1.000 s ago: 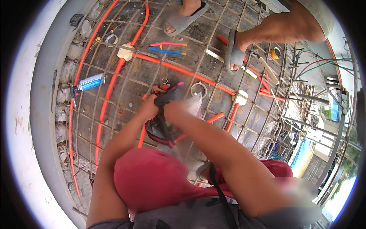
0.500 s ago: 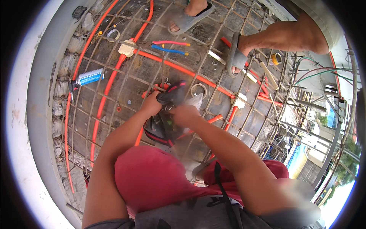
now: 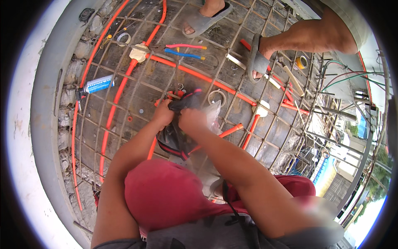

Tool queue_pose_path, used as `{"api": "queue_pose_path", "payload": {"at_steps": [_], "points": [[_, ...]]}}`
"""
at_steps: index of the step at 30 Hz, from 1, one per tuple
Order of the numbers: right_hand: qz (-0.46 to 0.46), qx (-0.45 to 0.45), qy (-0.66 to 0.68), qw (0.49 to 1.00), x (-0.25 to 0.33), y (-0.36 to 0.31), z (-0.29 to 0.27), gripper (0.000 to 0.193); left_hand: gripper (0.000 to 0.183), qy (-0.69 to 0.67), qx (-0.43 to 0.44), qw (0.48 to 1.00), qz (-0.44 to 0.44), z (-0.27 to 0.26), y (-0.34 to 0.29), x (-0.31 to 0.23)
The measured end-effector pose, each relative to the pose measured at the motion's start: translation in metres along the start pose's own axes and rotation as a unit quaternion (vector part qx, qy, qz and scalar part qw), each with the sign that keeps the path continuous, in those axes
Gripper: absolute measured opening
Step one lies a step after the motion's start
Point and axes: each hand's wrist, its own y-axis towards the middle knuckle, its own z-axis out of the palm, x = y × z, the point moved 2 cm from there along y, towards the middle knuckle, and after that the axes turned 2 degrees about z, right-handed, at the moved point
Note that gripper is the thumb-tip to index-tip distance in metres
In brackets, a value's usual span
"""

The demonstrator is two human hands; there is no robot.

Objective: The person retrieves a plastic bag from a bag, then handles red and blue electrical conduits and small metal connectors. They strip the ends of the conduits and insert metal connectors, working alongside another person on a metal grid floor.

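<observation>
A black bag with red trim (image 3: 173, 143) lies on the rebar grid in front of my knees. My left hand (image 3: 165, 113) is closed on its upper left edge. Close beside it, my right hand (image 3: 192, 120) is closed at the bag's mouth; what its fingers hold is hidden. A clear plastic bag (image 3: 213, 115) spreads out from behind the right hand, and I cannot tell if the hand grips it. Short orange pipe pieces (image 3: 176, 95) lie just beyond my left hand. A roll of tape (image 3: 216, 98) sits beyond the plastic.
Orange conduits (image 3: 199, 75) run through the rebar to taped junction boxes (image 3: 139, 53). A blue-and-white spray can (image 3: 98, 84) lies left. Red and blue tube pieces (image 3: 184, 54) lie ahead. Another person's sandalled feet (image 3: 259, 62) stand at the far side, near a wooden handle (image 3: 292, 82).
My right hand has shifted slightly left, toward my left hand. The clear plastic beside it now shows more and spreads lower. My left hand stays on the bag.
</observation>
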Motion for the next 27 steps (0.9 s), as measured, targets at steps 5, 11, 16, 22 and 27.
{"api": "queue_pose_path", "payload": {"at_steps": [5, 11, 16, 22, 27], "points": [[0.065, 0.005, 0.016, 0.998, 0.004, 0.013, 0.007, 0.027, 0.053, -0.049, 0.048, 0.998, -0.007, -0.005, -0.003, -0.003], [0.061, -0.091, 0.064, 0.992, -0.004, 0.006, 0.025, 0.020, 0.057, -0.043, 0.136, 0.990, 0.011, -0.012, -0.002, 0.001], [0.015, -0.138, 0.066, 0.988, -0.010, 0.009, 0.031, 0.017, 0.056, -0.072, 0.136, 0.988, 0.016, -0.012, 0.002, 0.004], [0.024, -0.228, 0.109, 0.967, -0.008, 0.006, 0.049, 0.014, 0.050, 0.036, 0.150, 0.988, 0.031, -0.019, -0.005, -0.010], [0.026, -0.271, 0.120, 0.955, -0.011, 0.008, 0.055, 0.014, 0.040, 0.085, 0.185, 0.978, 0.038, -0.019, -0.007, -0.021]]}}
